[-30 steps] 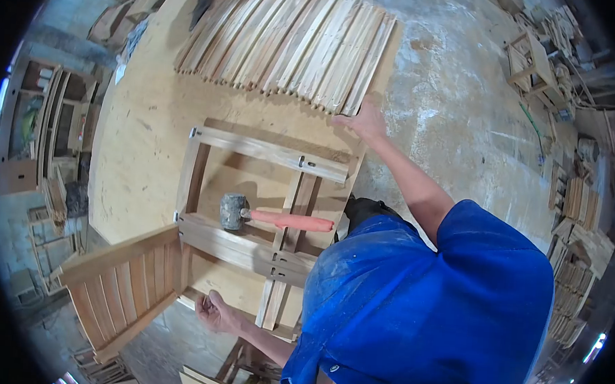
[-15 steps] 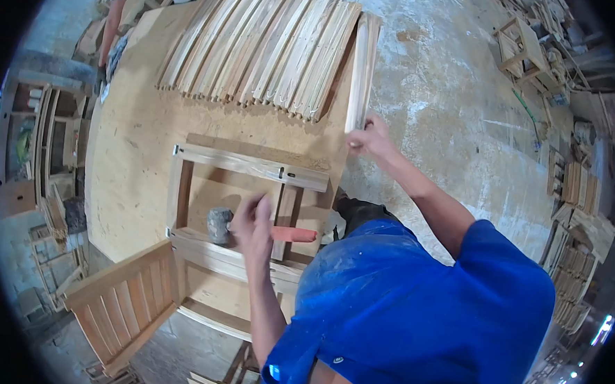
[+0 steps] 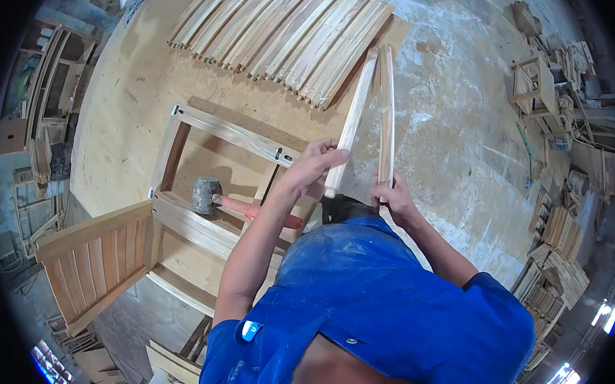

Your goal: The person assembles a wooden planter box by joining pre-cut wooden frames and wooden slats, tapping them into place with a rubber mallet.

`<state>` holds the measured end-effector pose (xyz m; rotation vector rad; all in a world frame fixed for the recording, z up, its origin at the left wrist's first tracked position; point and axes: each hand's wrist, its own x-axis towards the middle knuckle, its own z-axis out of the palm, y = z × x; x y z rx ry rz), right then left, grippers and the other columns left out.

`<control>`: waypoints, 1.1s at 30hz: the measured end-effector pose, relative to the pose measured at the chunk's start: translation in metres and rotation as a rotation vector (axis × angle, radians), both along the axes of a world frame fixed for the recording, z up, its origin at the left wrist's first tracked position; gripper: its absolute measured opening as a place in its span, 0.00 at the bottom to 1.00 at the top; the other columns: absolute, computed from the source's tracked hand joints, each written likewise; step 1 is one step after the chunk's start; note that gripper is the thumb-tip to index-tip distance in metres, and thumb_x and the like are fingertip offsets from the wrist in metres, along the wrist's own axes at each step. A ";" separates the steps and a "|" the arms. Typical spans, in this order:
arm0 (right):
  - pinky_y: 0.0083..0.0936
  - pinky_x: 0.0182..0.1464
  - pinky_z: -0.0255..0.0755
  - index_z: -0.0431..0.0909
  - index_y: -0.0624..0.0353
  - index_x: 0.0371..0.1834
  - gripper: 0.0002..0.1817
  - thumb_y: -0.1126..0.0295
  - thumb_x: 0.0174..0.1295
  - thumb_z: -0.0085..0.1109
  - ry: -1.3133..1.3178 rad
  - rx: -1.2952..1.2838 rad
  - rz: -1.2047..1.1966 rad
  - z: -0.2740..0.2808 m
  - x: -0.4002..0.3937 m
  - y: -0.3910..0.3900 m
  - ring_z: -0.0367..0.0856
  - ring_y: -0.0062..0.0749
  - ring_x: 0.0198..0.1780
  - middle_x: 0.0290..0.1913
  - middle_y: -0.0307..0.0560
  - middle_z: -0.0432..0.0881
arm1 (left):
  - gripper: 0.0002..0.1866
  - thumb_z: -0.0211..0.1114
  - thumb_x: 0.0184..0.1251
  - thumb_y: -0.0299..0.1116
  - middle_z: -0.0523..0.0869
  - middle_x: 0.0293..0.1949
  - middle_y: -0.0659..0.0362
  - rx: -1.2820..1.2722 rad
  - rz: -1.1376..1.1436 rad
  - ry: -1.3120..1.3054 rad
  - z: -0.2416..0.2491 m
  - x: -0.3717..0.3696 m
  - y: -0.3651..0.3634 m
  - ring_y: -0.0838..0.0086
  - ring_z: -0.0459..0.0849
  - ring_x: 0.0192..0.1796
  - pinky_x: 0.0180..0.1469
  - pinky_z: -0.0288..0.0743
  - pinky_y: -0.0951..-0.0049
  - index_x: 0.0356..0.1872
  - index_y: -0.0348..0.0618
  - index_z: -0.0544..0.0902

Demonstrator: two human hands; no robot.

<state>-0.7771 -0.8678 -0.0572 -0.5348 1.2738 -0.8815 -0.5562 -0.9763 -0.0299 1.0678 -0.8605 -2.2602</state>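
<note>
My left hand [image 3: 314,166] grips the near end of one long wooden slat [image 3: 354,118], its fingers wrapped round the wood. Just to the right, my right hand [image 3: 393,196] holds a second slat [image 3: 386,116] by its lower end. The two slats spread apart near my hands and come close together at their far ends. Left of my left hand, a mallet lies on the wooden frame, with a dark head [image 3: 206,196] and a red handle [image 3: 261,211]. The rectangular wooden frame [image 3: 230,138] rests on the table.
Several slats [image 3: 274,34] lie side by side at the far end of the table [image 3: 128,106]. A slatted panel [image 3: 95,264] stands out from the frame's near left corner. Wooden pieces and a stool-like frame [image 3: 535,86] are on the floor at right.
My left hand has moved up and right from above the mallet to take a slat. The slats my right hand held together are now separated, one in each hand, and closer to me.
</note>
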 end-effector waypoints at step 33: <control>0.27 0.43 0.80 0.82 0.71 0.42 0.12 0.74 0.61 0.71 0.406 -0.965 0.392 0.074 0.307 -0.022 0.83 0.29 0.38 0.39 0.48 0.86 | 0.14 0.73 0.56 0.30 0.86 0.30 0.47 -0.658 1.720 -1.539 -0.040 0.524 0.326 0.50 0.87 0.35 0.38 0.80 0.57 0.41 0.41 0.78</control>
